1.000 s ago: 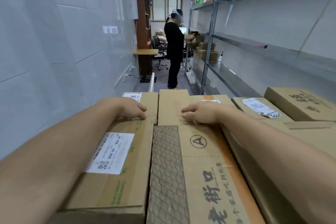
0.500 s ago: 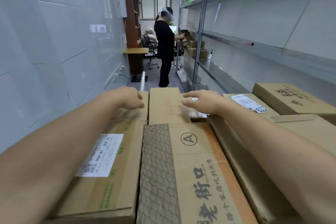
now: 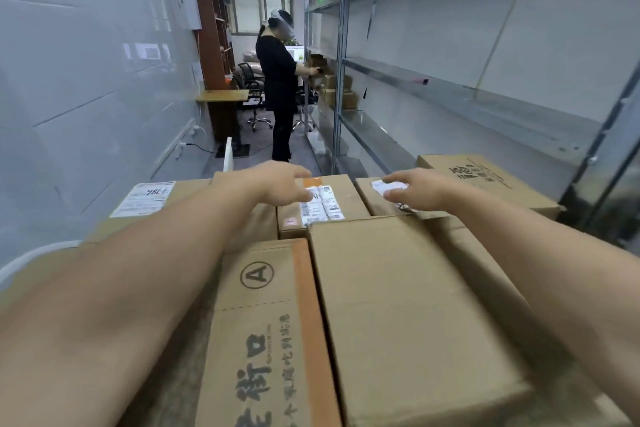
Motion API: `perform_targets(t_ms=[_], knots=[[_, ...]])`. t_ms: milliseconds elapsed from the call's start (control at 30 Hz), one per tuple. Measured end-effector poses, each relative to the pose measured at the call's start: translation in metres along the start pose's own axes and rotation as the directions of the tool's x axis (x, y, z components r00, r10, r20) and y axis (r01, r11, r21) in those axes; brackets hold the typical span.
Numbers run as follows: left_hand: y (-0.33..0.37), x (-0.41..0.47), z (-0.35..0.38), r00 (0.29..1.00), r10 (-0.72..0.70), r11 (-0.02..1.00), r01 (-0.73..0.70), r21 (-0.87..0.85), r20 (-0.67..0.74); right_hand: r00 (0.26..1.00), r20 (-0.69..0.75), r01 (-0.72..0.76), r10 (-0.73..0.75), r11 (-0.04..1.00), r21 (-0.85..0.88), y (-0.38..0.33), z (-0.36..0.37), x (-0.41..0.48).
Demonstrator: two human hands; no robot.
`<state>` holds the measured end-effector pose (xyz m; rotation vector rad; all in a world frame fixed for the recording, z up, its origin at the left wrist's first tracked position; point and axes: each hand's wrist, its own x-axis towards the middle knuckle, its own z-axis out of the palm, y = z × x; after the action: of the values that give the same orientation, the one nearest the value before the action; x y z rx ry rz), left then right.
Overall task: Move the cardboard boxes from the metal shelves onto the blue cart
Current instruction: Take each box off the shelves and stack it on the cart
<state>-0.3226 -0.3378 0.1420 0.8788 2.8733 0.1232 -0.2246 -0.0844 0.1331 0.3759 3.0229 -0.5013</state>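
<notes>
Several cardboard boxes are packed side by side below me. A long box (image 3: 266,329) with an orange stripe and a circled A lies in the middle, a plain box (image 3: 398,305) to its right. Beyond them sits a small box (image 3: 332,198) with white shipping labels. My left hand (image 3: 280,184) hovers over that small box's left end, fingers apart, holding nothing. My right hand (image 3: 419,189) hangs open over a labelled box (image 3: 377,198) further right. A box with printed characters (image 3: 485,180) lies at the far right. The blue cart is hidden under the boxes.
Metal shelves (image 3: 450,87) run along the right, mostly bare, with small boxes (image 3: 341,94) far down. A person in black (image 3: 278,87) stands in the aisle at those shelves. A glossy wall (image 3: 86,80) lines the left; a desk (image 3: 223,95) and office chair stand behind.
Both hands lifted off the box tops and moved to the right and forward. The view turned, bringing the small labelled box and the plain box into the middle.
</notes>
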Motion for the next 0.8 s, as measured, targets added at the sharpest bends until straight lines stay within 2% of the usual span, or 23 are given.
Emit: perform_targets(t_ms=[167, 367, 500, 800], knots=[[0.026, 0.012, 0.013, 0.998, -0.041, 0.997, 0.037, 0.061, 0.057, 0.999, 0.051, 0.014, -0.013, 1.0, -0.018, 0.027, 0.0, 0.018], [0.026, 0.035, 0.033, 0.992, -0.08, 0.996, 0.084, -0.036, 0.094, 0.99, 0.13, 0.056, -0.048, 0.997, -0.06, 0.038, 0.008, 0.043], [0.023, 0.045, 0.043, 0.977, -0.134, 0.991, 0.13, 0.036, 0.164, 0.975, 0.215, 0.084, -0.056, 0.988, -0.128, 0.036, 0.01, 0.05], [0.028, 0.047, 0.038, 0.98, -0.109, 0.992, 0.098, 0.077, 0.169, 0.954, 0.287, 0.146, -0.089, 0.972, -0.185, 0.041, 0.012, 0.065]])
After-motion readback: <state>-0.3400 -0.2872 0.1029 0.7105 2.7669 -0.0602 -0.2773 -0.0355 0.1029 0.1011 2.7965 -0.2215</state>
